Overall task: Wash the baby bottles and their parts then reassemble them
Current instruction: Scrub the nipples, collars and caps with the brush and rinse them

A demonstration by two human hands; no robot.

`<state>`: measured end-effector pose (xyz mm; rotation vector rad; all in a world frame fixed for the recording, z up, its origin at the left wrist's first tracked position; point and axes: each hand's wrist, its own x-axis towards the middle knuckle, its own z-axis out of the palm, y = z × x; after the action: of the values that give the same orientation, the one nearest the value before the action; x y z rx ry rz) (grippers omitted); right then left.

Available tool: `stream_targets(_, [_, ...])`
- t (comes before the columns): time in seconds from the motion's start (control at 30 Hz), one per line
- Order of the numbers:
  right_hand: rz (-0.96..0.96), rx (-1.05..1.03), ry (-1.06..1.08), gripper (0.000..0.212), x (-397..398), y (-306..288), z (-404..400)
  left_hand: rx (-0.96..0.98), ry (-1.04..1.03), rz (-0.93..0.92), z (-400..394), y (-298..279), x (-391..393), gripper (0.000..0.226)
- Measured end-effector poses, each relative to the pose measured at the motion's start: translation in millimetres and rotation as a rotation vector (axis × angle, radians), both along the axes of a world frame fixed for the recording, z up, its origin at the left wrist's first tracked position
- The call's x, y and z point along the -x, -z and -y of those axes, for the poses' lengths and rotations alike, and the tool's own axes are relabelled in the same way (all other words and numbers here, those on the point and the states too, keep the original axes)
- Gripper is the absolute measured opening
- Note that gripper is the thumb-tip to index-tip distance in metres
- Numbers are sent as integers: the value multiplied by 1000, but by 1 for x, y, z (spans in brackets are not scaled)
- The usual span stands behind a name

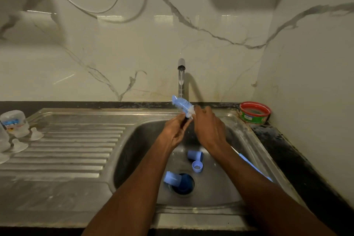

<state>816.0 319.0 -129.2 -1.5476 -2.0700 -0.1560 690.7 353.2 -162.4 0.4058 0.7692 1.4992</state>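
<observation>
Both hands up over the sink [239, 140] — left hand [175, 132] and right hand [207, 128] pinch the brush [182, 105] together.

Dull steel sink [239, 130] (ribbed drainer), glossy marbled wall [134, 48].

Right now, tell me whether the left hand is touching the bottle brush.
Touching. The head view shows the left hand with its fingertips pinching the base of the bottle brush, while the right hand grips the stem beside it.
</observation>
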Motion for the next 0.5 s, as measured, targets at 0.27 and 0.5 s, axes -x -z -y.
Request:
stream_targets(0.27, [-33,42,94,29,-15,-4,-5,30,-222,-259,-1,5,11,19])
stream_targets(0.5, [-34,-6,-7,26,8,6,7,-128,-393,-891,-8,20,21,14])
